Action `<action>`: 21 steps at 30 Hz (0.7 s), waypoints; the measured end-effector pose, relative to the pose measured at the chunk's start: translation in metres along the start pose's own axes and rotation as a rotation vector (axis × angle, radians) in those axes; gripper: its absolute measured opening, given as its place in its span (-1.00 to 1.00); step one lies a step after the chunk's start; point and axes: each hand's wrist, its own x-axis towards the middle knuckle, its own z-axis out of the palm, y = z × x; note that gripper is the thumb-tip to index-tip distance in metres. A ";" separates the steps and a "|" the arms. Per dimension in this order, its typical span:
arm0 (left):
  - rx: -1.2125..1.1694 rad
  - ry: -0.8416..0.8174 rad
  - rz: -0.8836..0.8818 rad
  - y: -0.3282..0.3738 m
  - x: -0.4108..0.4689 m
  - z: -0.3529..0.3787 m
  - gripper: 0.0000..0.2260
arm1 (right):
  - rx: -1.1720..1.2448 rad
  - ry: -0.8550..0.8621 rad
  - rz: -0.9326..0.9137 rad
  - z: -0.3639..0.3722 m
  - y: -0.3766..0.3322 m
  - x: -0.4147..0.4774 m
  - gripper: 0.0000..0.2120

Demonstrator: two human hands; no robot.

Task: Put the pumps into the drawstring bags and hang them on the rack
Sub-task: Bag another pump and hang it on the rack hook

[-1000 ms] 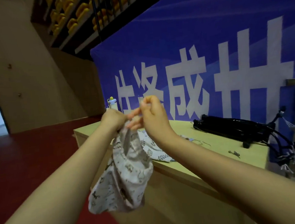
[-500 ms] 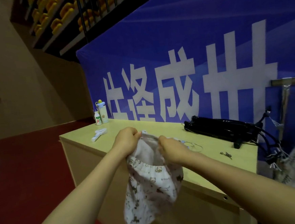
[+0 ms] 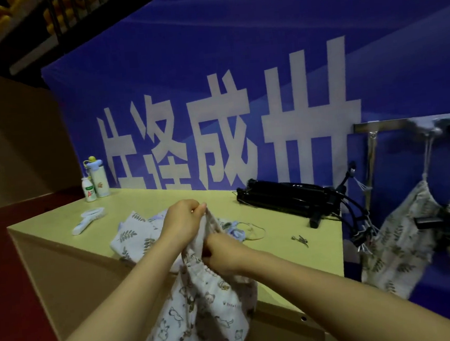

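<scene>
At bench [image 3: 167, 199] front edge: animal-print drawstring bag [image 3: 208, 314] hangs off the edge. It looks slack; contents not visible. Left hand [image 3: 182, 222] pinches its rim. Right hand [image 3: 222, 254] has fingers curled on the mouth. Black pumps [image 3: 282, 198] lie at bench rear, well apart from it. Leaf-print bags [image 3: 132, 234] lie flat on bench, prob. empty. Hung bags [image 3: 401, 237] on rack [image 3: 376, 126] – blurred. Risk: gathered mouth snags a pump going in, or pump wt drags cloth out of the pinch.

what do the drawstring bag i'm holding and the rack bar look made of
drawstring bag: soft woven cloth, likely cotton, matte with animal print; it folds and hangs limp. rack bar: likely metal, glossy silver; it catches bright highlights.
</scene>
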 end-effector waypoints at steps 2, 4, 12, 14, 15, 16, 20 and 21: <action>-0.031 -0.009 -0.009 0.003 0.013 0.010 -0.59 | -0.052 0.005 0.015 -0.007 0.008 0.003 -0.64; -0.074 -0.007 -0.022 0.007 0.026 0.020 -0.58 | -0.028 0.042 0.044 -0.020 0.024 0.006 -0.74; -0.198 0.015 -0.088 0.015 0.076 0.066 -0.53 | -0.039 0.469 0.320 -0.074 0.135 0.031 -0.82; -0.196 0.002 -0.100 0.011 0.088 0.081 -0.53 | -0.171 0.413 0.390 -0.080 0.167 0.038 -0.78; -0.192 -0.009 -0.113 0.009 0.091 0.085 -0.53 | -0.217 0.374 0.422 -0.082 0.179 0.041 -0.75; -0.201 -0.019 -0.124 0.006 0.095 0.093 -0.53 | -0.266 0.345 0.442 -0.084 0.193 0.045 -0.73; -0.209 -0.068 -0.161 -0.007 0.103 0.112 -0.53 | -0.446 0.267 0.489 -0.084 0.229 0.057 -0.65; -0.208 -0.079 -0.164 -0.010 0.105 0.115 -0.54 | -0.475 0.245 0.500 -0.082 0.236 0.059 -0.63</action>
